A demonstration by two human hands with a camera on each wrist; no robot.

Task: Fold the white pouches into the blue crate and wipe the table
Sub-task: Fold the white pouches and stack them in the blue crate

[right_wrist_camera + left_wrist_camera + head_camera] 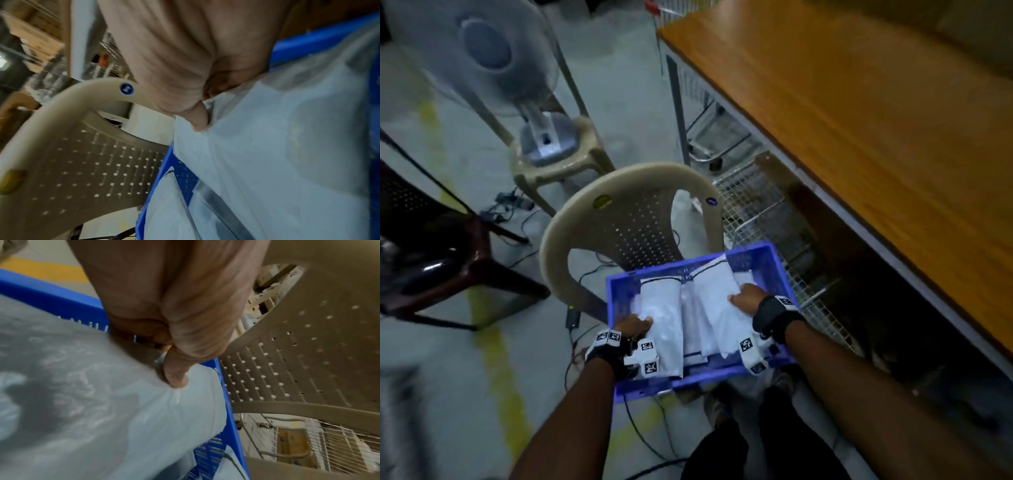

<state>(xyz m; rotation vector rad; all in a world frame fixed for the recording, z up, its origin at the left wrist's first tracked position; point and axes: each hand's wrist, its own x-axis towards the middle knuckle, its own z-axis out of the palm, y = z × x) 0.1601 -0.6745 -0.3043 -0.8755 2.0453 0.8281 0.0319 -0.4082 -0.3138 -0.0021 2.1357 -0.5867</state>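
Observation:
A blue crate (688, 380) stands at or just above the seat of a beige chair (619, 192); I cannot tell if it rests there. Several folded white pouches fill it. My left hand (635, 325) is by the crate's left wall, with the thumb pressed onto the left pouch (664, 308) and the fingers curled beside it. In the left wrist view this hand (164, 356) pinches that pouch (102, 402) next to the blue rim (51, 293). My right hand (746, 299) grips the right pouch (717, 298). In the right wrist view its thumb (199, 120) presses the pouch (267, 146).
A long wooden table (859, 120) runs along the right, with wire racks (756, 205) under its edge. A fan (482, 51) stands on a beige stool (558, 164) at the back left. A dark chair (431, 260) is on the left. Cables lie on the floor.

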